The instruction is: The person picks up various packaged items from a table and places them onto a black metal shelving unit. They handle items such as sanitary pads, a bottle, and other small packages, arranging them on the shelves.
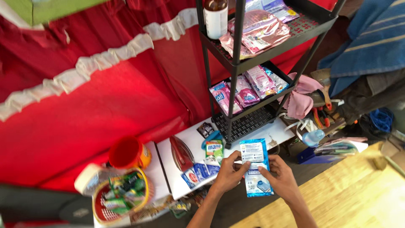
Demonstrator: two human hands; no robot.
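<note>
We've got both hands on a blue sachet (256,167), held over the near edge of the white board (185,141). L hand (228,174) & R hand (282,179) fingers pinch its sides; black rack (234,63) w/ pink packets (247,90) just beyond.

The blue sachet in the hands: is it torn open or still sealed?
Looks sealed, though not certain. The blue sachet lies flat and whole between the left hand and right hand, with no torn edge or spilled contents visible.
</note>
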